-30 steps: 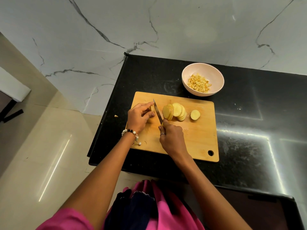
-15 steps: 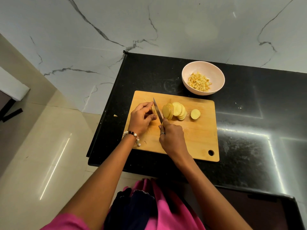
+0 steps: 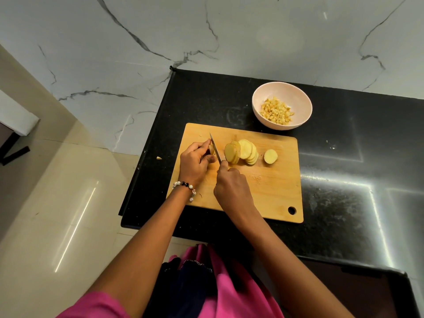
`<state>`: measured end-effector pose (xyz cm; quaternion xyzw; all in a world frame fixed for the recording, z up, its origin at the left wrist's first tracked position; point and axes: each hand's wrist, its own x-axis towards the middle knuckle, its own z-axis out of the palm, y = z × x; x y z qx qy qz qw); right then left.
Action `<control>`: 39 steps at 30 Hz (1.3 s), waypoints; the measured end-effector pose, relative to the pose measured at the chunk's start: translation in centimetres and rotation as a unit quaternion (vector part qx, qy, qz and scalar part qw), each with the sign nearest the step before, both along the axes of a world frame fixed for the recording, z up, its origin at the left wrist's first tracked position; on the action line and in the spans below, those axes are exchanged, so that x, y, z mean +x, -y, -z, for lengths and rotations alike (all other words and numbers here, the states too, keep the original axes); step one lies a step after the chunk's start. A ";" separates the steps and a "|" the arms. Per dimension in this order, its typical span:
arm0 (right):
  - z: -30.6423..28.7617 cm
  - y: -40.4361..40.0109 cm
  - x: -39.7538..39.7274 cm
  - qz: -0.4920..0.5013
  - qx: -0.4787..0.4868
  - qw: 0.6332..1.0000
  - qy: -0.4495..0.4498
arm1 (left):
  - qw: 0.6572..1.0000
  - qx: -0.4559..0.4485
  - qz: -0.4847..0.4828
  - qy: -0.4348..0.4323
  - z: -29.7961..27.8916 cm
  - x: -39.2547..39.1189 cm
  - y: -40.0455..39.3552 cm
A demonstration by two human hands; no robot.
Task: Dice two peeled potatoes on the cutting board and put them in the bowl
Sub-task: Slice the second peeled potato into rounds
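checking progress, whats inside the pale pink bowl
The pale pink bowl holds a small heap of diced yellow potato cubes. The cubes cover the bowl's bottom beneath them.

My cutting board (image 3: 270, 187) sits on the counter (image 3: 344, 180), the bowl (image 3: 300, 99) just behind its far right corner with diced potato (image 3: 276, 110) in it. On the board, my left hand (image 3: 195, 161) is left of the knife (image 3: 215, 146), my right hand (image 3: 231, 187) nearer me. Right of the blade lies a row of slices (image 3: 243, 151), then one end piece (image 3: 270, 156) apart.
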<state>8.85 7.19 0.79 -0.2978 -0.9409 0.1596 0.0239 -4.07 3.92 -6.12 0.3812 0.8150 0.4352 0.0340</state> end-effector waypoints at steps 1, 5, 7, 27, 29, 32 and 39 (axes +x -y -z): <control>-0.2 0.2 -0.1 -0.004 0.014 1.000 0.005 | 1.000 0.003 -0.001 -0.002 0.0 0.0 0.0; -0.6 0.2 -0.7 -0.006 0.034 0.999 -0.008 | 1.000 0.010 0.000 -0.012 0.1 0.1 -0.1; -0.6 -0.1 -1.1 -0.014 0.012 1.000 -0.018 | 1.000 0.012 0.003 -0.016 0.1 0.1 -0.1; 2.6 1.3 2.0 0.026 0.000 0.999 0.034 | 1.000 0.005 -0.017 0.025 0.1 0.1 0.1; 2.8 0.9 2.0 0.036 -0.024 0.999 0.033 | 1.000 0.002 -0.012 0.029 0.1 0.1 0.1; 3.1 0.5 2.2 0.065 -0.056 0.996 0.020 | 0.999 0.000 -0.003 0.034 0.1 -0.1 0.2; 2.0 -0.1 1.8 0.077 -0.114 0.987 -0.088 | 0.999 -0.001 -0.001 0.051 0.2 -0.1 0.2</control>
